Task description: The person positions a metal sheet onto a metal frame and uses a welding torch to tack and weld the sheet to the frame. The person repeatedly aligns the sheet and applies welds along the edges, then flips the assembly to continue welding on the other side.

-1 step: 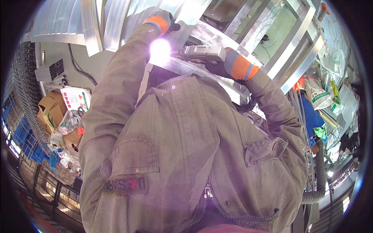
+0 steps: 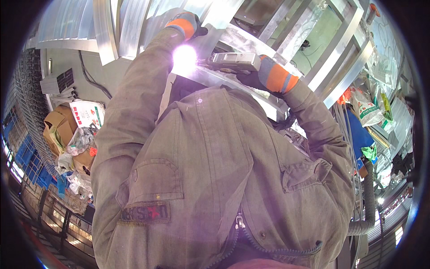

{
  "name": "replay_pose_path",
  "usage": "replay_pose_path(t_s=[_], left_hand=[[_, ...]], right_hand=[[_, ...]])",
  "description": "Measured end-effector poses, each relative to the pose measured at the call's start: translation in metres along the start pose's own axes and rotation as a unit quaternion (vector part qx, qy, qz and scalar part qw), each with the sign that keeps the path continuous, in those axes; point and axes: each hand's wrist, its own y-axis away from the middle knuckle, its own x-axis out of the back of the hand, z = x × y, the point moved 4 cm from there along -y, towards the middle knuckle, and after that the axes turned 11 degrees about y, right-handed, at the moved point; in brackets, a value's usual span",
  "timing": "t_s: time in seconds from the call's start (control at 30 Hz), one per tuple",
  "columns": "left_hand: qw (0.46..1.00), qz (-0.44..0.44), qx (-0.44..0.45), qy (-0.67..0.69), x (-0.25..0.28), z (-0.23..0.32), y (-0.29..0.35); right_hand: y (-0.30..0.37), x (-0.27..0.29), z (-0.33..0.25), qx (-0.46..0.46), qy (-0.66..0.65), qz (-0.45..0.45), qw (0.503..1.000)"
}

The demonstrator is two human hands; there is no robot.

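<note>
A boxy silver welding gun (image 2: 234, 61) is gripped in my right hand (image 2: 272, 75), which wears a grey and orange glove with dark fingers. Its nozzle points left into a blinding white-violet glow (image 2: 184, 59) over a bright metal bar (image 2: 218, 77). The glare hides the spot where the nozzle meets the metal. Just beyond the glow, my left hand (image 2: 185, 25), gloved alike, rests against a shiny metal profile (image 2: 216, 28). Most of its fingers are hidden, with only a dark thumb or fingertip showing at its right side, so its grip is unclear.
Ribbed metal profiles (image 2: 80, 24) lie at the far left, and a metal frame (image 2: 342, 60) spans the far right. Cardboard boxes (image 2: 61, 125) and plastic bags stand at left. A dark corrugated hose (image 2: 369, 197) and plastic packaging (image 2: 368, 106) are at right.
</note>
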Motion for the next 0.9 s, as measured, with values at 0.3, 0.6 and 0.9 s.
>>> replay_pose_path(t_s=[0.3,0.6,0.9], left_hand=[[1.000,-0.003,0.011,-0.018,0.005,0.008,0.009],[0.999,-0.026,0.019,-0.011,0.002,0.002,-0.003],[0.999,-0.015,0.012,-0.029,0.003,0.008,-0.001]], right_hand=[[0.003,-0.004,0.004,0.030,0.026,0.027,0.999],[0.007,-0.002,0.005,0.011,0.009,0.015,1.000],[0.010,-0.004,0.012,-0.001,-0.005,0.009,1.000]])
